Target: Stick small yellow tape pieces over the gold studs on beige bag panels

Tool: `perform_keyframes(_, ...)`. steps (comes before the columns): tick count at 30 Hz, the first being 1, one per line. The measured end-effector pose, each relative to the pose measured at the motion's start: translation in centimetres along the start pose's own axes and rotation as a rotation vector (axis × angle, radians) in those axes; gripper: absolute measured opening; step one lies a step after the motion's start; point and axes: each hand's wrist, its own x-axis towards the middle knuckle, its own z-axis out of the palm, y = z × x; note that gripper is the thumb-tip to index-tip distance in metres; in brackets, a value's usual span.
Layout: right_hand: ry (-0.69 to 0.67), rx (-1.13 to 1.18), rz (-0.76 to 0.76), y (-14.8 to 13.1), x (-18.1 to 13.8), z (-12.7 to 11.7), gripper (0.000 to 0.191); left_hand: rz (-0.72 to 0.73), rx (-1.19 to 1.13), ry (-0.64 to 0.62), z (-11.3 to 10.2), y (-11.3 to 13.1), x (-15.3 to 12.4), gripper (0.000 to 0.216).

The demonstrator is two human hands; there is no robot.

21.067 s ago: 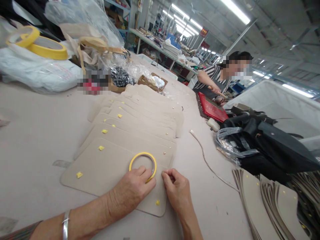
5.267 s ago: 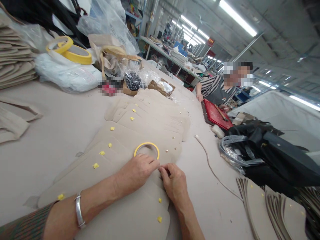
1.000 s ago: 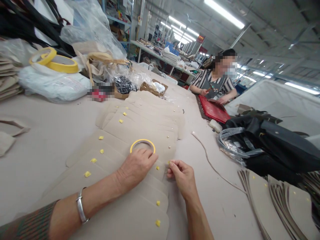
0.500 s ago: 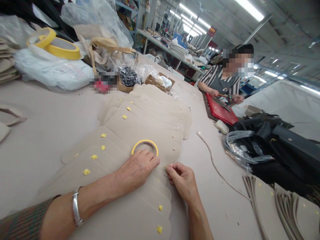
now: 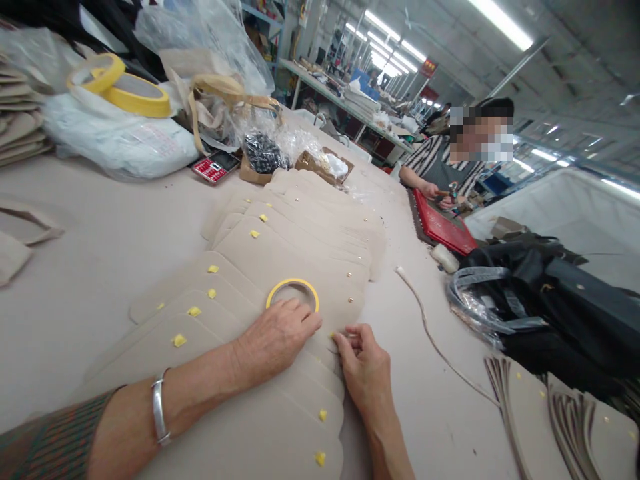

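Observation:
My left hand (image 5: pixel 280 337) is closed on a roll of yellow tape (image 5: pixel 293 281), which stands on the beige panels; the hand hides the lower part of the roll. To its right, my right hand (image 5: pixel 367 363) has thumb and fingers drawn together at a panel's edge. A small piece of yellow tape (image 5: pixel 332 335) shows at the thumb tip. The overlapping beige panels (image 5: pixel 295 240) lie fanned out beneath both hands. Yellow tape bits (image 5: pixel 213 269) dot their left side and the near right edge. Small gold studs (image 5: pixel 350 275) show farther up on the right.
Tape rolls (image 5: pixel 140 95) rest on a plastic-wrapped bundle at the left. A red calculator (image 5: pixel 216 167) and small boxes of parts (image 5: pixel 325 165) stand behind the panels. Black bags (image 5: pixel 565 300) and stacked beige pieces (image 5: pixel 530 413) lie right. Across the table, a co-worker (image 5: pixel 440 157) works over a red board.
A yellow tape piece now shows at my right fingertips, where a gold stud was visible before. My left hand keeps its place on the roll. The co-worker's hands have moved closer together.

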Motion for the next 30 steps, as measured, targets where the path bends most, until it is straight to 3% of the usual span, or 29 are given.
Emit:
perform_keyframes(3, -0.031, 0.024, -0.052, 0.1, -0.7, -0.2, 0.021, -0.007, -0.012, -0.019, -0.3, 0.0, 0.1, 0.013)
perform_keyframes(7, 0.033, -0.08, -0.142, -0.4, -0.9, 0.4, 0.023, 0.006, -0.03, -0.037, -0.4, -0.1, 0.2, 0.012)
perform_keyframes(13, 0.002, -0.166, -0.09, -1.6, 0.4, 1.0, 0.023, 0.052, -0.05, 0.019, -0.5, -0.2, 0.1, 0.013)
perform_keyframes(21, -0.276, -0.018, -0.053, -1.8, -0.3, -1.1, 0.022, 0.111, -0.303, 0.266, -1.9, -0.7, -0.1, 0.028)
perform_keyframes(26, 0.034, 0.263, -0.252, -2.2, -0.9, -1.2, 0.015, 0.077, -0.294, 0.279, -1.6, 0.0, -0.6, 0.044)
perform_keyframes(30, 0.116, 0.252, -0.507, -3.1, -0.8, -1.2, 0.021, 0.111, -0.24, 0.246, -1.6, 0.8, -0.7, 0.038)
